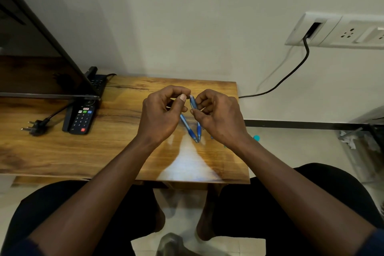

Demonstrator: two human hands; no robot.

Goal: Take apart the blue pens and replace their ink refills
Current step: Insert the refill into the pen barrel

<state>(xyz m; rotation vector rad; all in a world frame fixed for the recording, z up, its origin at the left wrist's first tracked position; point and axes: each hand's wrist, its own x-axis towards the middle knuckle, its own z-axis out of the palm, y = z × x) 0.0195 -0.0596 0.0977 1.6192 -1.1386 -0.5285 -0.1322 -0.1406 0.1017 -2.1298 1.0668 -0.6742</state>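
Both my hands hover over the wooden table (116,147), close together. My right hand (218,116) grips a blue pen part (193,103) between thumb and fingers, its top end pointing up towards my left hand. My left hand (162,114) has thumb and forefinger pinched at that top end; what they hold is too small to tell. Below the hands, two more blue pens lie on the table, one (188,129) slanting left and one (199,134) nearly upright, their tips meeting in a V.
A black remote control (82,117) lies at the left beside a loose power plug (34,128). A dark screen (37,48) stands at the far left. The table's right edge (242,131) is just beyond my right hand. A wall socket (336,31) with a black cable is at the right.
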